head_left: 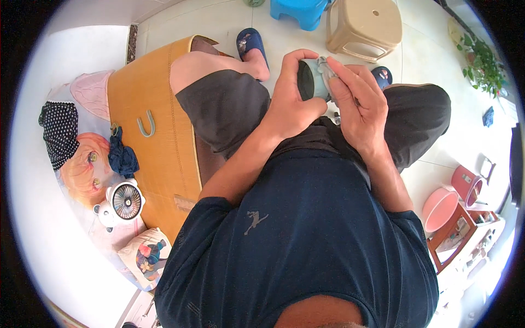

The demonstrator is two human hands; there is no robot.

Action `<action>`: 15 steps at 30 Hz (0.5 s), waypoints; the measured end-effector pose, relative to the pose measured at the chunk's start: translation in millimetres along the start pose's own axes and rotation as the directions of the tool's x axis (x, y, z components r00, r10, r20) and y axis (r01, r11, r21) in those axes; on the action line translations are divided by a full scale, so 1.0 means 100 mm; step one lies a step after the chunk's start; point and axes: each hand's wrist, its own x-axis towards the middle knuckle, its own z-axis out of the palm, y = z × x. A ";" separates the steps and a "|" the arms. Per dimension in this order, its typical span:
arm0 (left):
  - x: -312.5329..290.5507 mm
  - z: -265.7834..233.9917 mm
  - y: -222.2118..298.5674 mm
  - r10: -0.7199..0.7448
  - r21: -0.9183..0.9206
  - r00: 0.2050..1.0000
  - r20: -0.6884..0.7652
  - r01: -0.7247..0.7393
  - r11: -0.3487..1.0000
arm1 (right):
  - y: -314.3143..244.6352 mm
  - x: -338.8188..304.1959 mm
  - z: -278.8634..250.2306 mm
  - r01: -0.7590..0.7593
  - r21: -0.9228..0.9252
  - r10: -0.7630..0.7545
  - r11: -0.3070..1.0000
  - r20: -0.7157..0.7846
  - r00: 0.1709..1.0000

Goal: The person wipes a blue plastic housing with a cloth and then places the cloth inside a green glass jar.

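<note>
1. We see a pale blue-green container held up between the spread knees, tilted on its side, its dark round end facing left.
2. Our left hand is clamped around the container, thumb on the near side, index finger on the far side.
3. Our right hand appears closed in a pinch on a pale grey piece at the container's right end; whether that piece is fixed or loose, we cannot tell.
4. As we judge it, the handling is midway: the container is up and steadied, but neither hand has let go. How much is left, we cannot tell.
5. To the left, a pale U-shaped strip lies by itself on the tan mat, well apart from both hands.
6. Nearer on that side stands a white fan; beyond the hands are a blue stool and, right of it, a beige stool.
</note>
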 end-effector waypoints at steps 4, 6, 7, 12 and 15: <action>-0.02 0.06 -0.06 0.219 0.126 0.971 0.099 -0.231 0.965 | 0.01 0.09 -0.07 0.013 -0.022 -0.013 1.000 -0.007 1.000; 0.01 0.06 -0.03 0.176 0.102 0.975 0.133 -0.190 0.976 | 0.04 0.14 -0.09 0.036 -0.052 -0.037 0.998 -0.021 0.999; 0.03 0.06 -0.02 0.164 0.077 0.984 0.066 -0.169 0.983 | 0.00 0.15 -0.11 0.030 -0.090 -0.030 0.995 -0.007 1.000; -0.01 0.04 -0.04 0.199 0.087 0.975 0.097 -0.207 0.974 | -0.01 0.05 -0.10 0.024 -0.060 -0.024 0.998 -0.007 1.000; -0.01 0.07 0.03 0.252 0.134 0.957 0.142 -0.271 0.953 | 0.04 0.15 -0.15 0.043 -0.070 -0.043 0.997 0.008 0.999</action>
